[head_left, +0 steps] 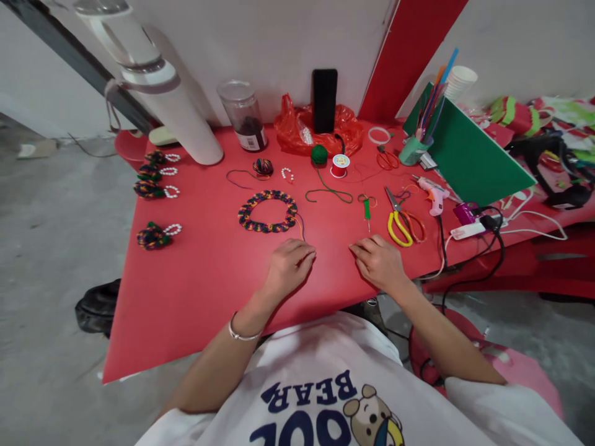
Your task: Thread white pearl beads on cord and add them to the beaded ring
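Observation:
My left hand (289,266) rests on the red table (199,291), its fingers drawn together near the yarn tail of a multicoloured crocheted ring (268,228). Whether the fingertips hold anything is too small to tell. To the right, my right hand (379,262) lies with curled fingers, thumb close to the fingertips, and its grip is equally unclear. Just beyond it are a green-handled crochet hook (367,209) and yellow-and-orange-handled scissors (400,228). A green yarn ball (319,155), a red thread spool (340,165) and a multicoloured yarn ball (263,166) sit farther back.
Several yarn pieces with white bead loops (154,236) line the left side. A tall white bottle (186,118), a clear jar (245,121) and a phone (324,100) stand at the back. A pink glue gun (436,197), cables and a green board (478,152) are at right.

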Action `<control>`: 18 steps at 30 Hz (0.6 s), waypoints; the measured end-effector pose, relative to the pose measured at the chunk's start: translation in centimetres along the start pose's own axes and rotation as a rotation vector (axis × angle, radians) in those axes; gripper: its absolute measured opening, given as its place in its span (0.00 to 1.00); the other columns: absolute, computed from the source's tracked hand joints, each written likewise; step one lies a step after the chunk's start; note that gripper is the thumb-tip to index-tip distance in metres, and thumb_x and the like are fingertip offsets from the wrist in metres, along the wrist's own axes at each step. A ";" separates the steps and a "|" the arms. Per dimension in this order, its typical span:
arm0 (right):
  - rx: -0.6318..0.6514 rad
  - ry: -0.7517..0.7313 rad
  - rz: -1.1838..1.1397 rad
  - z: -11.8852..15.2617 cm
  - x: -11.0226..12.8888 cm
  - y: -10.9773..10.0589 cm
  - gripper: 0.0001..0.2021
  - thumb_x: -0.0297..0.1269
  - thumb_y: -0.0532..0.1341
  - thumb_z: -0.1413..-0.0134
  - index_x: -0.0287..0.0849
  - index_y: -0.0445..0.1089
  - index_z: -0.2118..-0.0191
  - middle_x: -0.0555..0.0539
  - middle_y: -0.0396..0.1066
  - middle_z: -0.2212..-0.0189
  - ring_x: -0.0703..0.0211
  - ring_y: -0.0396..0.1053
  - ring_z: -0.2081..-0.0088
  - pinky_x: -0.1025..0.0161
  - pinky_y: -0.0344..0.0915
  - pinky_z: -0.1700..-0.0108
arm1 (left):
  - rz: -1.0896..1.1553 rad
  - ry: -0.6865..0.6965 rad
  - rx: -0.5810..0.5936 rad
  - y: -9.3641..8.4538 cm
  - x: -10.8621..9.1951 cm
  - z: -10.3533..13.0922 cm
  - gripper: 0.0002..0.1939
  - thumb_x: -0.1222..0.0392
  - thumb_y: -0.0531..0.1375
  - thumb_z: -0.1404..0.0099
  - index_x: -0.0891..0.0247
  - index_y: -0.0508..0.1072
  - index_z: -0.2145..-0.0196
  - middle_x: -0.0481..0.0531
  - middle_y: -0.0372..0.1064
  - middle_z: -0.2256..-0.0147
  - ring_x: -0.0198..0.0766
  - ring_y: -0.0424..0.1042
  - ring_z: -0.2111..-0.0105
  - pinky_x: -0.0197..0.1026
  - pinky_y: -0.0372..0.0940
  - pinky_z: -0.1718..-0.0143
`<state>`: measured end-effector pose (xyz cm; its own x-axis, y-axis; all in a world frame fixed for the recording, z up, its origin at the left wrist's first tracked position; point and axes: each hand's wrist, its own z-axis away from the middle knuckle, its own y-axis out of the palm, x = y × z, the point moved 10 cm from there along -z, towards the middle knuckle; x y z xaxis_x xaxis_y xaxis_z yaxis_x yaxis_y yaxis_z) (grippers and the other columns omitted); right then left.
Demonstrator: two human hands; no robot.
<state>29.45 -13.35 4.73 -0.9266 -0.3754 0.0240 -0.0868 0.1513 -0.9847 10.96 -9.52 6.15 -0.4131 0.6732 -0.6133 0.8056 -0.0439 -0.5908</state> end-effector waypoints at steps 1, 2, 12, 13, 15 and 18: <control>-0.004 0.002 -0.003 0.0 0.0 -0.1 0.14 0.32 0.56 0.31 0.42 0.79 0.50 0.43 0.78 0.55 0.52 0.66 0.55 0.56 0.60 0.55 | -0.005 -0.008 -0.001 0.0 0.1 0.0 0.08 0.64 0.59 0.29 0.62 0.80 0.63 0.55 0.79 0.66 0.41 0.76 0.64 0.44 0.72 0.60; -0.006 0.006 -0.006 0.0 0.0 -0.1 0.14 0.32 0.56 0.31 0.42 0.79 0.50 0.43 0.78 0.55 0.52 0.66 0.55 0.56 0.60 0.55 | -0.010 -0.018 -0.003 0.0 0.2 0.0 0.08 0.63 0.59 0.29 0.61 0.80 0.63 0.55 0.79 0.66 0.41 0.76 0.64 0.44 0.72 0.60; -0.014 0.034 -0.005 -0.1 -0.3 0.1 0.14 0.32 0.56 0.32 0.43 0.78 0.49 0.43 0.77 0.55 0.51 0.65 0.54 0.57 0.61 0.55 | -0.004 -0.037 -0.005 0.0 0.4 -0.2 0.09 0.63 0.59 0.29 0.60 0.80 0.64 0.54 0.79 0.67 0.41 0.76 0.64 0.45 0.72 0.61; -0.014 0.047 0.002 -0.3 -0.5 0.1 0.14 0.32 0.57 0.32 0.43 0.78 0.49 0.43 0.77 0.55 0.51 0.65 0.54 0.56 0.60 0.56 | -0.005 -0.036 -0.007 0.0 0.4 -0.2 0.09 0.63 0.59 0.29 0.60 0.80 0.64 0.54 0.79 0.67 0.41 0.76 0.64 0.45 0.72 0.61; -0.010 0.073 0.018 -0.8 -0.9 0.3 0.14 0.33 0.57 0.32 0.43 0.79 0.50 0.43 0.77 0.55 0.51 0.65 0.54 0.56 0.60 0.57 | 0.002 -0.026 0.004 0.1 0.2 -0.2 0.09 0.63 0.59 0.29 0.60 0.80 0.64 0.54 0.79 0.66 0.41 0.77 0.64 0.45 0.72 0.60; -0.007 0.069 0.026 -1.4 -0.9 0.4 0.14 0.33 0.56 0.32 0.42 0.79 0.51 0.43 0.76 0.56 0.51 0.64 0.55 0.56 0.59 0.57 | 0.019 -0.021 0.015 0.2 0.2 -0.2 0.09 0.64 0.59 0.29 0.60 0.80 0.64 0.54 0.79 0.66 0.41 0.77 0.64 0.45 0.72 0.60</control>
<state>29.73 -11.68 4.54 -0.9515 -0.3074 0.0108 -0.0650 0.1666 -0.9839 11.14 -9.28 5.99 -0.4072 0.6563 -0.6352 0.8069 -0.0674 -0.5868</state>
